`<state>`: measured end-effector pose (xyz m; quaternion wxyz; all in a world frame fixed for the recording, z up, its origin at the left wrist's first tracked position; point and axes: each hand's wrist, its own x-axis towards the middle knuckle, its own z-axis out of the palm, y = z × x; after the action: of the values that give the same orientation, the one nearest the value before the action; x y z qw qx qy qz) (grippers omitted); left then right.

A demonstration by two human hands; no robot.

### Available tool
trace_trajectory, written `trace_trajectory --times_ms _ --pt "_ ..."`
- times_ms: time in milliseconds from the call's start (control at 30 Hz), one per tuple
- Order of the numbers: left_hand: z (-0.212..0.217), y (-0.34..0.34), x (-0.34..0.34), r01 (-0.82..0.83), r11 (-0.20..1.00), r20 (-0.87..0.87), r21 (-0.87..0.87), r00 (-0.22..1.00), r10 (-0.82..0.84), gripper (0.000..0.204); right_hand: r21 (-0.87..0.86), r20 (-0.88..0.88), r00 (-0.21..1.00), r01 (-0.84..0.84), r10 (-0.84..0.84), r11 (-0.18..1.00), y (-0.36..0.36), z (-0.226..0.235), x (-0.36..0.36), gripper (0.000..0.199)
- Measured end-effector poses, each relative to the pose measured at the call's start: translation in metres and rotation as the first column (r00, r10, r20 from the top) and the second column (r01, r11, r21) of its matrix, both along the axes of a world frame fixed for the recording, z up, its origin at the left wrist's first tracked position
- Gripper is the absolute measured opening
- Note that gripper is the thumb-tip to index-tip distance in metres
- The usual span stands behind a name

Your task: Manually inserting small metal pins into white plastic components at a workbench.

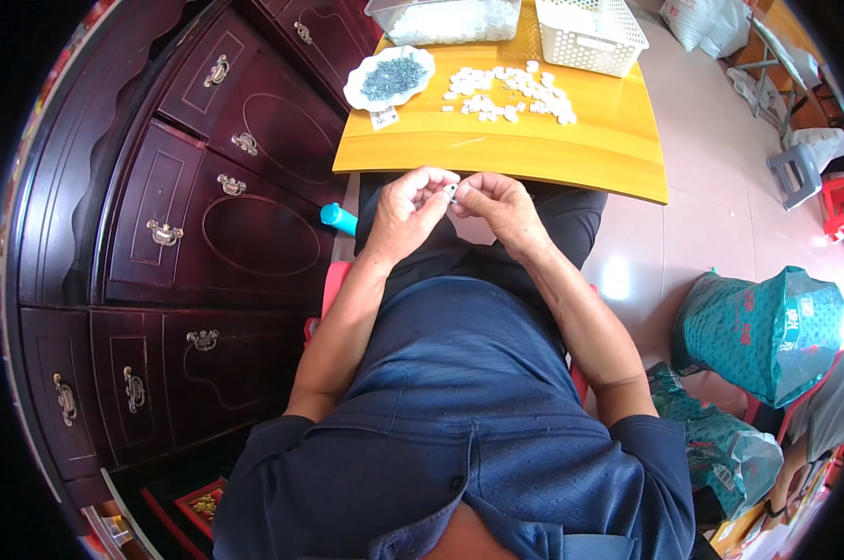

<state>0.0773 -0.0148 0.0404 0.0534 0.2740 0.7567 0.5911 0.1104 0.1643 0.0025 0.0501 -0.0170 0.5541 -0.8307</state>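
Note:
Just off the table's near edge, my left hand [410, 210] and my right hand [499, 210] meet fingertip to fingertip. Between them is a small white piece with a dark spot [451, 190]; both hands pinch it, and the fingers cover most of it. Beyond, on the yellow wooden table [571, 159], lies a loose spread of small white plastic pieces [538, 89]. To their left a scalloped white dish [355, 91] holds a heap of small dark metal parts [391, 78], perhaps screws or pins.
At the table's far side stand a clear bin of white pieces [450, 23] and a white perforated basket [594, 54]. Dark wooden drawers [254, 224] line the left, near a blue bottle [338, 218]. Teal bags [758, 327] and grey [795, 175] and red stools [840, 207] are at right.

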Motion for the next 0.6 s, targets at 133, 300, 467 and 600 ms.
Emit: trace_trajectory --times_ms 133,300,467,600 --pt "-0.001 0.001 0.000 0.046 0.999 0.009 0.004 0.999 -0.046 0.018 -0.011 0.033 0.999 -0.007 0.007 1.000 -0.002 0.005 0.003 0.015" --pt "0.007 0.006 0.005 0.014 0.998 -0.088 -0.058 0.996 -0.019 0.029 -0.032 0.035 0.999 0.001 0.000 0.999 -0.001 0.000 0.000 0.015" --pt "0.009 0.014 0.011 -0.154 0.956 -0.395 -0.251 0.918 0.044 0.041 -0.075 0.018 1.000 -0.016 0.018 0.997 -0.004 -0.004 -0.001 0.016" --pt "0.002 0.011 0.009 -0.202 0.944 -0.459 -0.263 0.886 0.062 0.036 -0.108 0.038 0.999 0.001 0.003 0.994 -0.005 -0.005 -0.001 0.016"
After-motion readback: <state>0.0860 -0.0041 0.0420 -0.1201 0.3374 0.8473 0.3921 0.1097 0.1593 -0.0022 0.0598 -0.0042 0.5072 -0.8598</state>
